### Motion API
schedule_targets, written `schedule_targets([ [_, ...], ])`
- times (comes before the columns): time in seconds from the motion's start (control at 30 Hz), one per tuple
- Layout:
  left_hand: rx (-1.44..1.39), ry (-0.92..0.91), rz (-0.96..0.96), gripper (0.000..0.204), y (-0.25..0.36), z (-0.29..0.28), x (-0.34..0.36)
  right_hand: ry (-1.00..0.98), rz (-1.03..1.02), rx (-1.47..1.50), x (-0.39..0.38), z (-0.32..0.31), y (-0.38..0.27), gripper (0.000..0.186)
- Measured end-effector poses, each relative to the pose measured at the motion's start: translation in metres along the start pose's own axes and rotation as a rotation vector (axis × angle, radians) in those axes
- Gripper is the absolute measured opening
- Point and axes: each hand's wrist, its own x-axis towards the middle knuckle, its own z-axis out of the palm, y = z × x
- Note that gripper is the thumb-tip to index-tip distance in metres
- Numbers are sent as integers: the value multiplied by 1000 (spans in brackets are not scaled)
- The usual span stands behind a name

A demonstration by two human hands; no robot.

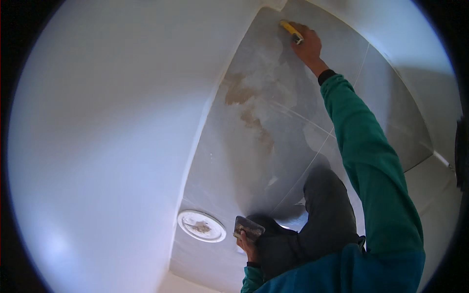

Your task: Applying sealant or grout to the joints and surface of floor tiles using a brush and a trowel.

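Observation:
My right hand [309, 48] reaches far out over the grey tiled floor [254, 161], near its far corner. Its fingers are closed around a slim yellow tool with a greyish end [291, 31], held low against the tiles; its exact kind is unclear. Close to my body at the bottom, my left hand [249, 248] grips a flat, dark rectangular piece [248, 228] with brown residue on its face. Brown smears [240, 90] and duller patches mark the tiles between my two hands.
A round white plate-like dish [201, 226] with brown residue rests on the floor beside the left wall. A smooth white wall [107, 136] runs along the left, and another pale wall [425, 83] borders the far right. My bent legs [327, 210] cover the near floor.

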Motion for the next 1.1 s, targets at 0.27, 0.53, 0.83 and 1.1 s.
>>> schedule_targets([
  [0.27, -251, 101, 5, 44, -19, -16, -8, -152, -158, -26, -122, 61, -159, 35],
  [0.53, -456, 226, -8, 49, -52, -37, -16, -162, -455, 432, -134, 23, -138, 37],
  [0.83, -429, 160, -3, 55, -43, -35, -17, -110, -35, -300, -132, 33, -111, 29],
  [1.1, -496, 181, -57, 54, -48, -35, -20, -295, -144, 492, -175, 23, -156, 34],
])
